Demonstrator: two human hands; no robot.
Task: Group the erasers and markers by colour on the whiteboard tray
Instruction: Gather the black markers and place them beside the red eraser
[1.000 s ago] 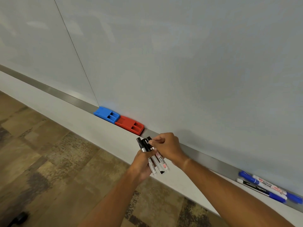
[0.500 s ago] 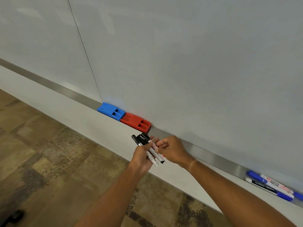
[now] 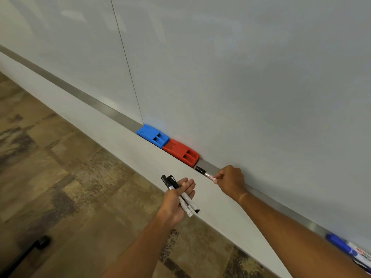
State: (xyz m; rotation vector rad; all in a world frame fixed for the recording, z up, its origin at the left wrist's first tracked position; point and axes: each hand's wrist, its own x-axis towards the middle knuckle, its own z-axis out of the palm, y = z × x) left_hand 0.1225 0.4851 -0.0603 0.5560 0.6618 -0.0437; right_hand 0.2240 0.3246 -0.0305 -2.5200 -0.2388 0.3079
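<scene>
A blue eraser (image 3: pixel 152 135) and a red eraser (image 3: pixel 180 152) sit end to end on the metal tray (image 3: pixel 267 199) under the whiteboard. My right hand (image 3: pixel 230 180) pinches one black-capped marker (image 3: pixel 205 172) and holds its cap end at the tray just right of the red eraser. My left hand (image 3: pixel 177 198) is palm up in front of the tray, loosely holding two black-capped markers (image 3: pixel 180 194). Blue markers (image 3: pixel 350 248) lie on the tray at the far right, partly cut off by the frame edge.
The whiteboard (image 3: pixel 241 77) fills the upper view, with a vertical panel seam (image 3: pixel 128 71) above the blue eraser. A white ledge (image 3: pixel 112 135) runs below the tray. Patterned floor (image 3: pixel 70 187) lies lower left, with a dark object (image 3: pixel 41 242) on it.
My right hand has pulled one black marker out of the bundle and carried it right and up to the tray beside the red eraser. My left hand has opened flatter, keeping two markers.
</scene>
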